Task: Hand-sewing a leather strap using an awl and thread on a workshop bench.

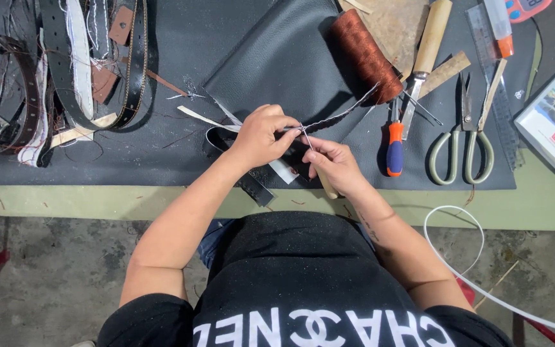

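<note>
Dark leather mat [181, 45] covers the bench, tools along the upper right. Mid-frame, my left hand [261, 136] pinches a thin black leather strip [338, 115], and my right hand [332, 164] is closed on a wooden-handled awl [326, 185], just beside the orange screwdriver [395, 148] and scissors [464, 138].

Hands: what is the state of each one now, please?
Left hand: closed, pinching the thin dark leather strip.
Right hand: closed on a pale wooden tool handle, fingertips at the strip.
</note>
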